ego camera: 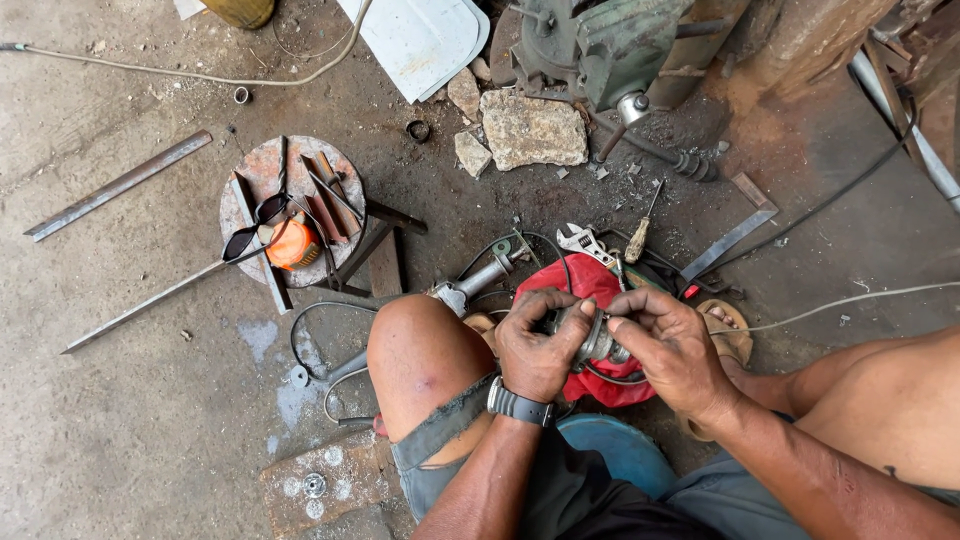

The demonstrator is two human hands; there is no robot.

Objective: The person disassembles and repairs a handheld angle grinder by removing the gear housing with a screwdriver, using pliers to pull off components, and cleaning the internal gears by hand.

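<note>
Seated close under the camera, bare knees apart, left forearm with a dark wristwatch [518,404] rising from the lower centre of the frame. Left hand [537,340] wrapped around a small grey metal part [597,338], fingers curled tight on its near end; right hand [672,345] pinching the far end, fingertips narrow and pressed to the rim. Part held just above a red cloth [583,283] at centre frame, between the knees. Still in hand and not set down; whether being fitted or taken apart cannot be told, the joint being covered by the fingers. Judged as mid-work: tools remain laid out and none put away. Adjustable wrench [583,240] and screwdriver [640,235] lying just above the cloth, untouched. Power tool with a grey handle [482,278] resting beside the left knee, cable looped on the floor. Round stool top [290,205] at left centre carrying sunglasses, metal offcuts and an orange tape measure [293,245]. Flat steel bars [118,185] at upper left, stones [532,128] at upper centre below a green bench vice [615,45].
</note>
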